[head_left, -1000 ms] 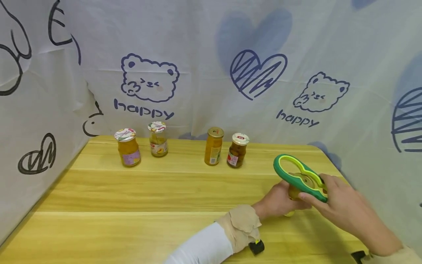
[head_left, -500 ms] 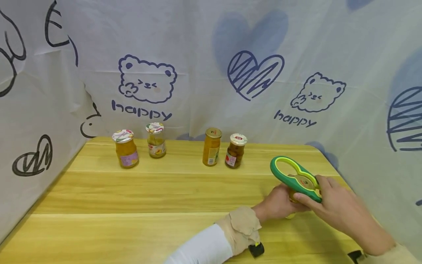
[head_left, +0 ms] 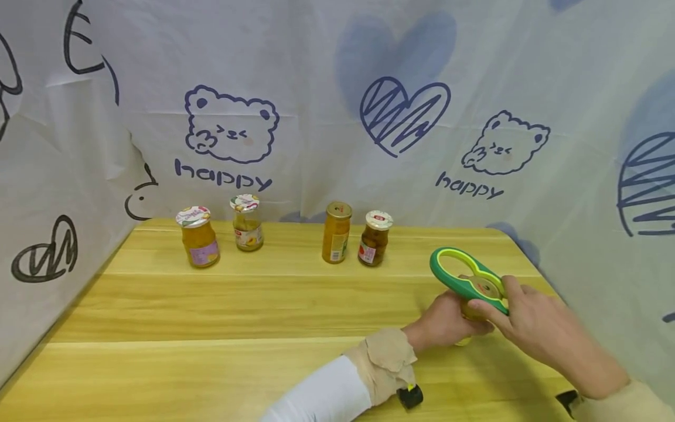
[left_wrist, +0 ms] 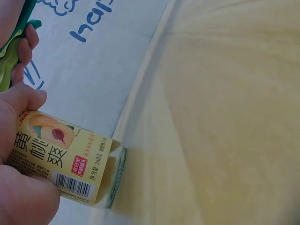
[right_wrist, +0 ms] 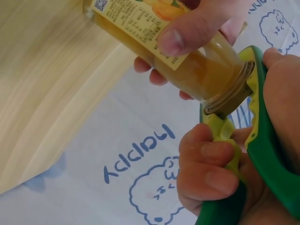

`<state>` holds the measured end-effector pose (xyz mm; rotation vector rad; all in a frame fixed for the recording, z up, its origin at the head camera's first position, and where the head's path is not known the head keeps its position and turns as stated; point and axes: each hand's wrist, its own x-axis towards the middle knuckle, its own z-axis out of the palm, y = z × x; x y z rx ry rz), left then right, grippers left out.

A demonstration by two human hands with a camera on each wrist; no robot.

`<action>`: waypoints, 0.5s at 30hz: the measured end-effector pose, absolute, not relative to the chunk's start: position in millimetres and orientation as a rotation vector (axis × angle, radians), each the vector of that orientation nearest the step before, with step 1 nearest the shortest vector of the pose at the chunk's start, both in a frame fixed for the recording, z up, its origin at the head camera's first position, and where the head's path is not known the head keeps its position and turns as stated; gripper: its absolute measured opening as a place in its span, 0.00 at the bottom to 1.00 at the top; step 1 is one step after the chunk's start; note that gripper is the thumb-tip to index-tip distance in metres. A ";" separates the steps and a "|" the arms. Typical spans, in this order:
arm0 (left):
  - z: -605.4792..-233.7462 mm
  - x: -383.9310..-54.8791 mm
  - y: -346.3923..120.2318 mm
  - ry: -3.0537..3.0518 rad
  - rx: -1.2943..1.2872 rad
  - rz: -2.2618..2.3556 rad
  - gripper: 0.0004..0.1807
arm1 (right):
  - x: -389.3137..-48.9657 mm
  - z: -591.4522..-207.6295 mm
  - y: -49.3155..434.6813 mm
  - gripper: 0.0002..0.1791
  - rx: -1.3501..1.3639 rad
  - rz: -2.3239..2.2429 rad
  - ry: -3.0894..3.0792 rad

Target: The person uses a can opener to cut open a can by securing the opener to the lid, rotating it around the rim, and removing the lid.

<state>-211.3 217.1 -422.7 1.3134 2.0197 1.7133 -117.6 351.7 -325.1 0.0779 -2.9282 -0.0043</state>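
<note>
My left hand (head_left: 445, 321) grips a glass jar of yellow peaches (left_wrist: 65, 157) around its body; its yellow label carries a peach picture and a barcode. Over the gold lid of that jar sits a green jar opener (head_left: 457, 285) with a lime inner edge. My right hand (head_left: 545, 325) holds the opener by one end, fingers curled around it. In the right wrist view the toothed inner edge of the opener (right_wrist: 255, 108) lies against the lid's side, and the jar (right_wrist: 206, 70) is tilted. The head view shows most of the jar hidden behind both hands.
Along the back of the wooden table (head_left: 211, 310) stand a jar with a purple label (head_left: 201, 243), a clear peach jar (head_left: 248, 230), a tall gold-lidded jar (head_left: 336, 234) and a dark jar with a white lid (head_left: 375, 239). A printed cloth (head_left: 316, 146) hangs behind.
The view has shifted slightly, so the table jars appear a little further left. My right hand and the jar opener have moved slightly left and turned a little; both hands keep their grip.
</note>
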 end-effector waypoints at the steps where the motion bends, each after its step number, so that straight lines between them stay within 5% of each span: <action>1: -422.6 -211.6 217.0 2.010 1.313 1.719 0.27 | -118.0 -324.7 352.3 0.32 0.085 -0.003 -2.926; 15: -421.5 -212.6 216.3 1.904 1.283 1.763 0.34 | -121.8 -323.1 358.7 0.32 0.125 -0.011 -2.938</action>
